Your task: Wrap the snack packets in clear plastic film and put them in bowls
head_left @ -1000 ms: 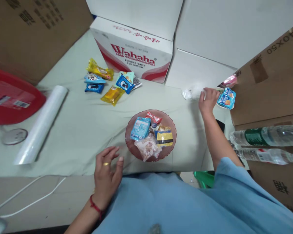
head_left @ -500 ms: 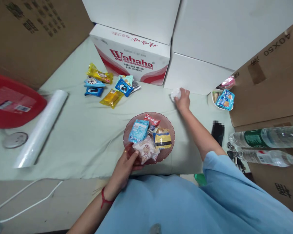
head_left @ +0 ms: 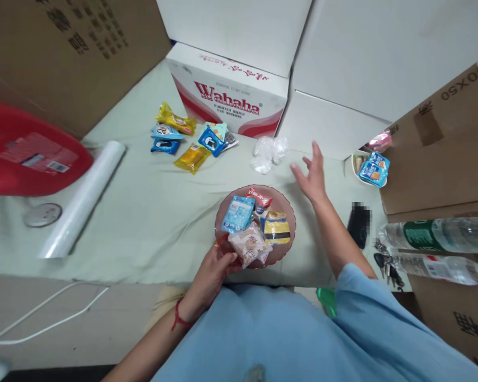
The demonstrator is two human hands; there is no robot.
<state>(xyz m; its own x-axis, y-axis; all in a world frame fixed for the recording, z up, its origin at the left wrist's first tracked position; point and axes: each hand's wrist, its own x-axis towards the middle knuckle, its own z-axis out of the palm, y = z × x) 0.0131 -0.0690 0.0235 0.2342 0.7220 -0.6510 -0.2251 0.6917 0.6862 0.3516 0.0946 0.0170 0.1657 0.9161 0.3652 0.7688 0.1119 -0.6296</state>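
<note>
A pinkish glass plate (head_left: 290,212) stands near the front edge of the table, and my left hand (head_left: 213,273) grips its near-left rim, thumb on top. On the plate lie a light-blue packet (head_left: 238,213), a red packet (head_left: 262,199), a yellow packet with a dark stripe (head_left: 276,232) and whitish wrapped snacks (head_left: 247,243). Beyond the plate's right side, my right hand (head_left: 313,175) hovers with fingers spread and nothing in it. To its left, crumpled clear-white plastic pieces (head_left: 265,148) rest on the cloth.
Several snack packets (head_left: 193,158) lie before the Wahaha carton (head_left: 229,101). At left are a plastic roll (head_left: 83,199) and a red container (head_left: 32,154). A white tub (head_left: 352,167) with packets, a dark phone-like object (head_left: 359,225), keys (head_left: 388,268) and bottles (head_left: 442,234) are at right.
My right hand has let go of the white crumpled plastic and drawn back toward me, fingers now spread. Crumpled plastic pieces now lie left of it. My left hand stays on the plate.
</note>
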